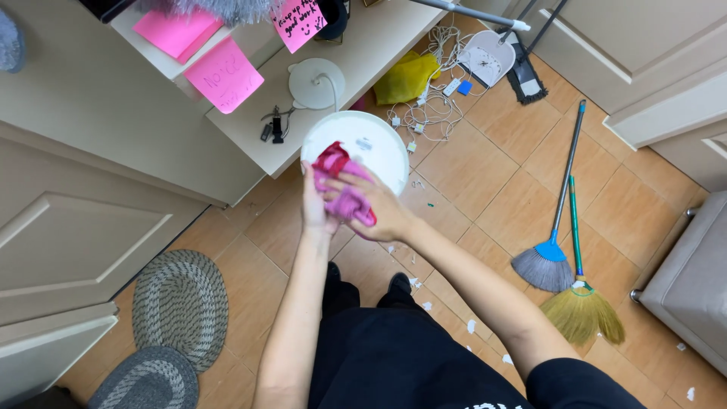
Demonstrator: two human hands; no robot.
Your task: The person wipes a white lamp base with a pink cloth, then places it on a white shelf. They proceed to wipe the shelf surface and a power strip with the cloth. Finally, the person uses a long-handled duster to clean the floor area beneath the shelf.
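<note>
Both my hands press a pink cloth (344, 189) against a round white lid (356, 150).
My right hand (379, 206) has its fingers closed over the cloth; my left hand (314, 206) grips the lid's edge. The lid hovers just off the counter (363, 57) corner, two brooms (564, 257) well right of it.

We hold a cloth (344, 189) between our two hands, the left hand (314, 208) beside the right hand (379, 208), pressed on a round lid (379, 148) above the floor (485, 189). Behind it the counter (379, 45) carries a lamp base (316, 83) and keys (274, 127). Two brooms (564, 250) lie on the floor to our right, two rugs (178, 303) to our left, tangled cables (435, 106) beyond the lid.
</note>
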